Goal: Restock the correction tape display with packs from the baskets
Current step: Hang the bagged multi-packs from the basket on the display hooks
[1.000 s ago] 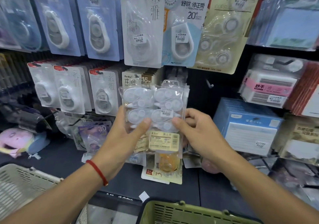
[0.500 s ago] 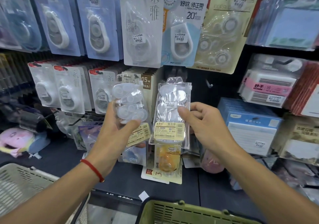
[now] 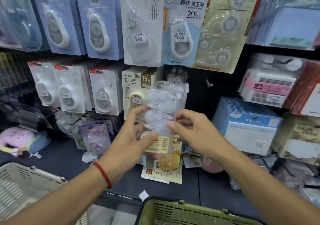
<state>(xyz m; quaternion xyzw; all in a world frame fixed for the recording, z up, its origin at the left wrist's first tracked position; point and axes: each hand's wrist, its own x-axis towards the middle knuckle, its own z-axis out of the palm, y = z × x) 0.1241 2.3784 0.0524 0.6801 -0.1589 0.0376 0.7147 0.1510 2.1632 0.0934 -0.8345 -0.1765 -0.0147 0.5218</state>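
Separate packs now stacked (image 3: pixel 161 114), left hand (image 3: pixel 131 138) and right hand (image 3: pixel 194 134) pinching edges.

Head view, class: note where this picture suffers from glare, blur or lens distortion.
Head view: glare whitens the clear hanging blister pack; the clear correction tape packs held by both hands look slightly soft; wide-angle distortion bends the shelf edges and stretches both forearms; the green basket is cropped.

Bare peg (image 3: pixel 208 83) projects into an open dark gap between the beige 15M packs (image 3: pixel 136 86) and the blue pad stack (image 3: pixel 245 120).
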